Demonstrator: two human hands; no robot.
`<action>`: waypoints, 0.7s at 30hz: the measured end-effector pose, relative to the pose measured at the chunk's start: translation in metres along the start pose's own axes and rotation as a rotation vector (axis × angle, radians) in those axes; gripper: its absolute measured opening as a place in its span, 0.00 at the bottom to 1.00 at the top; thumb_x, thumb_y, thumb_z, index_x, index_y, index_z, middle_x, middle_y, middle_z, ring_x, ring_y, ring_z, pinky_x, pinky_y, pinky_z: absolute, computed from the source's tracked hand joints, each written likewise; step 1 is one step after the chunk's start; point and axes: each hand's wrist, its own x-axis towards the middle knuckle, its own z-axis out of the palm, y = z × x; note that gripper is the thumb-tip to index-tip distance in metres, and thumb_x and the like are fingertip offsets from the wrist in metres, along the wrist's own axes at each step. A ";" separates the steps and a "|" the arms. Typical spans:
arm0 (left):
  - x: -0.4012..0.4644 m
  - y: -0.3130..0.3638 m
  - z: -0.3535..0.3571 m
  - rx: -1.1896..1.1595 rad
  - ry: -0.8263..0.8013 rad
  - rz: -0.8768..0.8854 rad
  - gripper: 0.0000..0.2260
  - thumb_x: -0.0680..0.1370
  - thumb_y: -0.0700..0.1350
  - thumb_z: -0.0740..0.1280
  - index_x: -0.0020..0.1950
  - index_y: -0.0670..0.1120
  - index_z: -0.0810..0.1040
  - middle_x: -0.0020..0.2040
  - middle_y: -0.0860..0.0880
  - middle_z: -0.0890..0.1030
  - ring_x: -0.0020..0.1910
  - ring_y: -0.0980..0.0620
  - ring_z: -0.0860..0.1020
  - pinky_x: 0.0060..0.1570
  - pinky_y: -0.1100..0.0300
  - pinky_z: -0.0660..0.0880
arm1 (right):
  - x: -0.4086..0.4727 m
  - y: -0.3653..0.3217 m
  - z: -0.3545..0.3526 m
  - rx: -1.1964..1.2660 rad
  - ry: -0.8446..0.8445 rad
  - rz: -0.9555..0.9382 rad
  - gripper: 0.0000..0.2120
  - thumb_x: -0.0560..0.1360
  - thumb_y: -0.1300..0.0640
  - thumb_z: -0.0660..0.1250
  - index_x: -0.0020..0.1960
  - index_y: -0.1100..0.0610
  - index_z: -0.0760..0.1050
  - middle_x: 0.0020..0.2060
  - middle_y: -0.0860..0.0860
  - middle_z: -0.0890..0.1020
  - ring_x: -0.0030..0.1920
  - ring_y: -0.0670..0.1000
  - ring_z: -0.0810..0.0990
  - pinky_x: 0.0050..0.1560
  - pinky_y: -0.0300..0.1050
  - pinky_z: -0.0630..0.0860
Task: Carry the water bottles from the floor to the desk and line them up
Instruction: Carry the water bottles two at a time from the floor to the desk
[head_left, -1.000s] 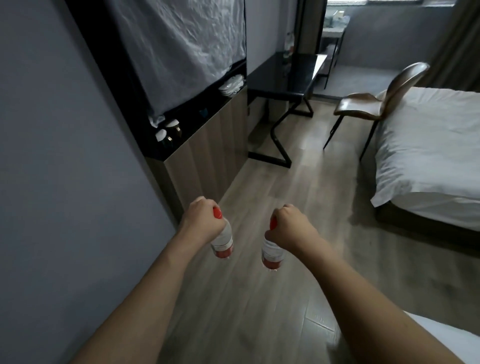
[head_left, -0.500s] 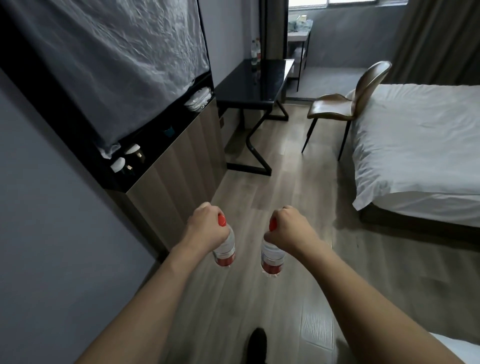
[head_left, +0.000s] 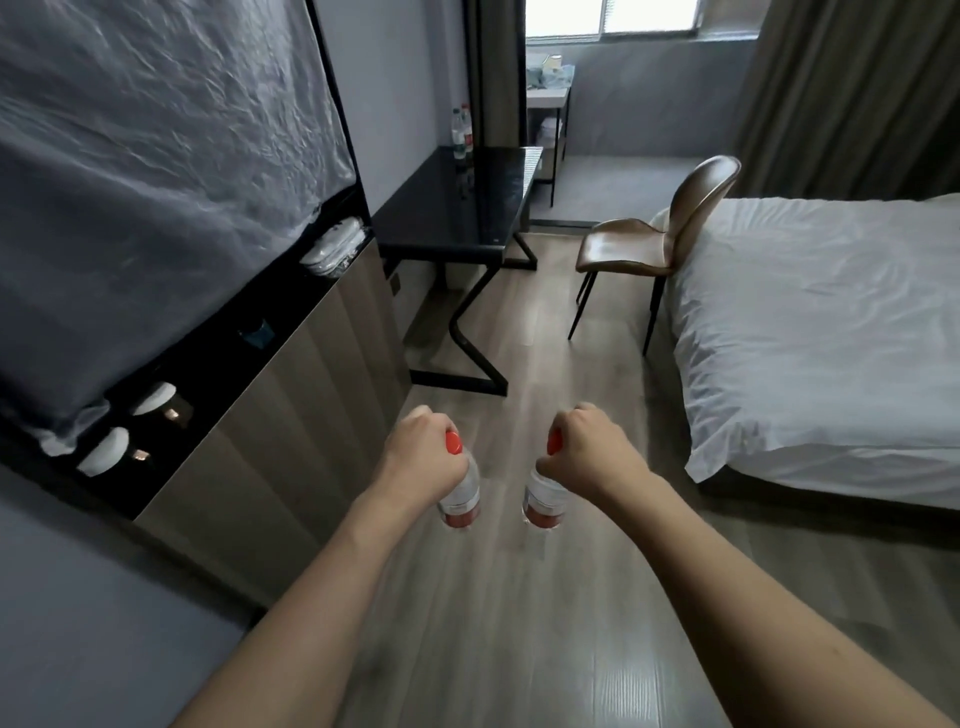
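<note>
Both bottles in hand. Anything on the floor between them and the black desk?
Nothing visible. The left hand and right hand each hold a bottle over bare wood floor that runs straight to the black desk. The chair stands off to the right, beside the bed.

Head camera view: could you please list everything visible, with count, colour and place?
carried bottles: two, clear with red caps and labels, one in each hand above the floor
desk bottles: two or three, red-capped, far end of the desk
desk: one, black, against the left wall
chair: one, brown, between desk and bed
bed: one, white, right
cabinet: one, wood-fronted, left
covered panel: one, plastic-wrapped, above the cabinet
floor: wood-look, grey-brown
left hand: grips one bottle's neck
right hand: grips the other
</note>
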 end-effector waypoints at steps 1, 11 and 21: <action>0.016 0.005 0.001 0.004 0.000 0.010 0.08 0.70 0.44 0.67 0.46 0.46 0.82 0.45 0.50 0.74 0.43 0.49 0.76 0.39 0.61 0.68 | 0.013 0.005 -0.006 -0.002 0.007 0.006 0.11 0.68 0.52 0.73 0.46 0.57 0.77 0.45 0.52 0.72 0.43 0.55 0.77 0.47 0.50 0.79; 0.164 0.060 0.027 -0.032 0.008 0.019 0.04 0.69 0.42 0.67 0.41 0.47 0.81 0.42 0.53 0.72 0.39 0.52 0.75 0.29 0.66 0.64 | 0.145 0.068 -0.048 -0.012 -0.001 0.034 0.08 0.67 0.54 0.72 0.42 0.55 0.75 0.46 0.54 0.74 0.44 0.56 0.77 0.45 0.49 0.78; 0.307 0.127 0.041 -0.068 0.037 -0.007 0.07 0.69 0.43 0.69 0.45 0.47 0.82 0.47 0.51 0.76 0.45 0.51 0.76 0.37 0.62 0.70 | 0.283 0.139 -0.096 -0.003 0.022 0.011 0.08 0.67 0.54 0.71 0.40 0.55 0.74 0.44 0.53 0.72 0.42 0.56 0.77 0.40 0.45 0.72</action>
